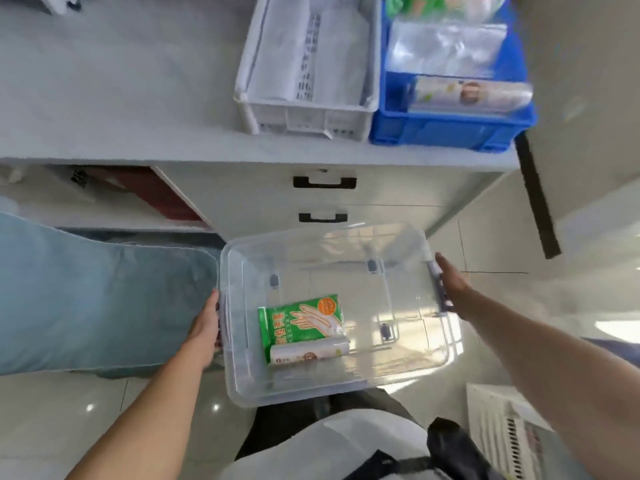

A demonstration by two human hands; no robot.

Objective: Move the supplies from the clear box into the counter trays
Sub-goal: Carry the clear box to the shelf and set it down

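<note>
I see the clear box [332, 317]: glossy see-through plastic. Inside it, green glove pack [298, 323] in shiny film. Above the box, counter [121, 98] smooth matt; white tray [308, 119] and blue tray [446, 129] hard plastic. Floor [86, 410] glossy tile.

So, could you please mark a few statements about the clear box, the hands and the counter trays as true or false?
1. The clear box holds a green glove packet. True.
2. The clear box sits on the counter. False: it is below the counter, by the drawers.
3. The left hand is at the box's left side. True.
4. The blue tray is left of the white tray. False: it is on its right.
5. The right hand holds the packet. False: it is at the box's right side.
</note>
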